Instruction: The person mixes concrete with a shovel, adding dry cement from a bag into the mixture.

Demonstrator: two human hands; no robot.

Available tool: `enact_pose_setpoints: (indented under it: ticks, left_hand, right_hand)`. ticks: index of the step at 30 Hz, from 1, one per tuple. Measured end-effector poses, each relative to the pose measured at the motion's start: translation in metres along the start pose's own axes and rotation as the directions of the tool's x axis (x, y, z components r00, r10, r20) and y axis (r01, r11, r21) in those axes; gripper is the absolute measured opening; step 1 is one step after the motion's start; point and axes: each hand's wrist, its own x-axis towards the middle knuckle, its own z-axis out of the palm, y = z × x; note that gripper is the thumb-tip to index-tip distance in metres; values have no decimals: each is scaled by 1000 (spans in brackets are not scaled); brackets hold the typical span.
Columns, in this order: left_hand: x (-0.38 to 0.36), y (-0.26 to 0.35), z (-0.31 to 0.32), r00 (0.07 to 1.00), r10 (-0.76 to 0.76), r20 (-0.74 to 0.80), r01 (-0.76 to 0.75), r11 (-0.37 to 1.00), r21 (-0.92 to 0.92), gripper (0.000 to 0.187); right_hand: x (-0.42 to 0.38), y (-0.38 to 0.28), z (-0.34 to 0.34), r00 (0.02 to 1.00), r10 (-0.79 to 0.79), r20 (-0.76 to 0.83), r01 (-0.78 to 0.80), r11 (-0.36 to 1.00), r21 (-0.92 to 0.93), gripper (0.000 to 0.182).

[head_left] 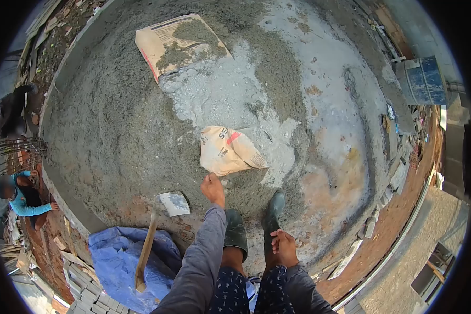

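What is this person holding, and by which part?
The left hand seems to grip the nearer paper bag by its near edge, toward the left; the right hand looks empty.

We see a tan big sack [167,34] edged in red, and a tan small sack [227,154] with black lettering and a pinkish-red band. The powder [220,99] is pale grey, the tarp [112,251] blue, the boots [235,230] dark green. Our sleeves [203,251] are grey; our navy shorts [228,293] carry small white marks. We see a blue barrel [426,81].
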Motion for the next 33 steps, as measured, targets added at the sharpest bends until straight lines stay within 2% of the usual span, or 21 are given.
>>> enact_pose_setpoints:
  ticks: [1,4,7,10,13,15,16,19,22,25,28,31,32,33]
  left_hand:
    - [2,6,-11,999,12,-47,-13,1000,-22,38]
    - [20,-47,-36,969,-86,232,35,976,216,48]
    - [9,-8,-49,866,-380,325,155,822,548,57]
    - [23,-46,-24,770,-396,500,125,862,491,59]
    - [29,-79,5,886,-186,425,125,978,168,57]
    - [22,-95,6,947,76,313,-138,973,183,56]
    - [23,-89,10,941,228,250,-280,940,194,55]
    - [19,-63,7,958,114,261,-184,948,260,53]
    - [13,-22,4,956,155,250,-213,952,221,46]
    - [-16,39,-21,963,136,233,-201,937,286,44]
    - [-51,88,-47,980,171,99,-189,959,211,43]
    - [-53,90,-56,994,78,78,-84,994,75,41]
    - [-57,110,-61,997,34,63,-33,999,-8,39]
    - [-58,121,-64,998,-25,56,26,999,-23,39]
  right_hand:
    - [-3,-2,2,1000,-18,18,18,1000,2,37]
    - [-6,-6,12,995,-60,79,60,998,12,36]
    - [-11,-5,23,991,-72,113,70,997,27,35]
    - [-8,9,24,989,-68,131,63,997,42,35]
    - [-3,38,7,994,-31,104,33,999,-13,34]
    - [-3,55,-8,998,12,62,-11,1000,-25,33]
    - [-2,60,-15,999,27,39,-25,999,-32,33]
    - [-6,66,-31,999,51,4,-50,998,-49,33]
    - [-11,51,-35,1000,5,21,-4,999,-49,31]
    - [-26,31,-26,998,-45,40,46,999,-26,30]
    - [-37,7,-6,992,-106,66,109,993,-42,27]
    - [-33,-6,18,962,-222,159,237,968,-82,23]
    - [-21,-5,29,949,-258,181,277,957,-89,18]
    - [-10,-3,39,908,-375,186,409,888,-209,19]
